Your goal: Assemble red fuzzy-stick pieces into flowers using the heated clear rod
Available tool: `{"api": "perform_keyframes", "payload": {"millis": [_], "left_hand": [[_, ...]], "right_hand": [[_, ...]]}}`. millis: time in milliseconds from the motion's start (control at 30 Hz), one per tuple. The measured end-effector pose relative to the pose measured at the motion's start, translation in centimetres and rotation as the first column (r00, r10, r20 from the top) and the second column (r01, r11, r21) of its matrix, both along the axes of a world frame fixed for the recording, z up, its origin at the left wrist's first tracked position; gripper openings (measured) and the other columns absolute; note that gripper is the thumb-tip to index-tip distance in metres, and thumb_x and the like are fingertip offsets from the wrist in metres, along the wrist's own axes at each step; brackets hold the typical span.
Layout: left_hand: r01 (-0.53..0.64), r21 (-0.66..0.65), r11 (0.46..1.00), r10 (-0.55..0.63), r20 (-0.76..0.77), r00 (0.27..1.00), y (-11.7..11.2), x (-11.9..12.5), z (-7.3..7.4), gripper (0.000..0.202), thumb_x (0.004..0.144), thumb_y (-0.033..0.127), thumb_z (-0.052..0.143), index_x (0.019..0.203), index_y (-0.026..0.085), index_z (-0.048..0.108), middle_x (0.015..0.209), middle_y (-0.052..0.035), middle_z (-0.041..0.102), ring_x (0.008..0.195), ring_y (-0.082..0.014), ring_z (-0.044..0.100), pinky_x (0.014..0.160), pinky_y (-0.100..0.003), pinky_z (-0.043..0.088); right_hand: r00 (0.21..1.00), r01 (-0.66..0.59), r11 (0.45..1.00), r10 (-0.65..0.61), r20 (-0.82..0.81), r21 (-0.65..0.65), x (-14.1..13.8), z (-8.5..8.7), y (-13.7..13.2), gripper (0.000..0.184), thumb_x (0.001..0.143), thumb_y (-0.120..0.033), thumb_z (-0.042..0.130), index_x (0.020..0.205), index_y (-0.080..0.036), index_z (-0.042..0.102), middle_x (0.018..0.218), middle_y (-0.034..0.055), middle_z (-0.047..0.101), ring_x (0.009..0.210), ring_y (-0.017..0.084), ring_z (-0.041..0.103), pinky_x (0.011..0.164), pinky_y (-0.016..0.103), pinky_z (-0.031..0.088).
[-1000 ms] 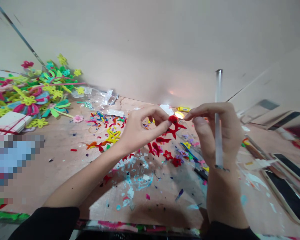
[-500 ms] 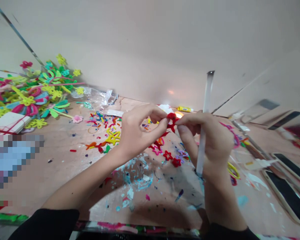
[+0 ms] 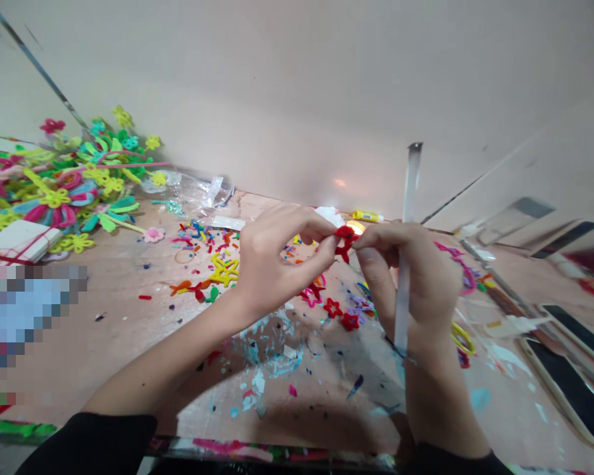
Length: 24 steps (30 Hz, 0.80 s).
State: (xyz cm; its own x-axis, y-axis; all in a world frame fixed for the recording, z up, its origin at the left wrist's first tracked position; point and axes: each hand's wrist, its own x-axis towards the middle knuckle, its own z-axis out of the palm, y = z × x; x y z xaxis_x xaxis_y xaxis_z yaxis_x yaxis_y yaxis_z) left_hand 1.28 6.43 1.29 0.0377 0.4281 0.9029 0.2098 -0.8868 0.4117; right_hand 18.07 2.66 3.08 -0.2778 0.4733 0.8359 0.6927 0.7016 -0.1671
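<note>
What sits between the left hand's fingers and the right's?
Head view: a fuzzy red piece, pinched by the left hand, with a glowing light behind it.

Fuzzy, matt red piece [image 3: 345,233]

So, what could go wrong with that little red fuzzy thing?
The red fuzzy piece might slip from the left hand and get lost among the red stars. If the glowing spot behind it is hot, the fuzz could singe. The clear stick in the right hand might get in the way.
</note>
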Motion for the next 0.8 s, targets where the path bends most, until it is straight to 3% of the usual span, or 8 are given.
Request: {"api": "perform_keyframes", "payload": {"millis": [267,800], "left_hand": [[-0.033,0.057,0.998,0.035,-0.039,0.999,-0.01,-0.04,0.02,0.008,0.084,0.014,0.066,0.082,0.021,0.067,0.069,0.003,0.07,0.065,-0.0115,0.063,0.067,-0.028,0.049],[-0.012,0.038,0.999,0.012,-0.025,1.0,-0.12,0.03,0.1,0.007,0.083,0.015,0.067,0.08,0.021,0.067,0.068,0.0016,0.07,0.063,-0.0124,0.063,0.064,-0.028,0.051]], "right_hand": [[1.0,0.017,0.999,-0.018,0.025,0.035,-0.28,0.22,-0.02,0.011,0.093,-0.017,0.056,0.097,-0.026,0.06,0.075,-0.0006,0.064,0.061,0.016,0.057,0.063,0.033,0.048],[0.998,0.051,0.997,-0.053,0.028,0.052,-0.17,-0.01,-0.13,0.011,0.093,-0.018,0.059,0.099,-0.027,0.062,0.074,-0.0005,0.064,0.064,0.018,0.059,0.067,0.036,0.046]]}}
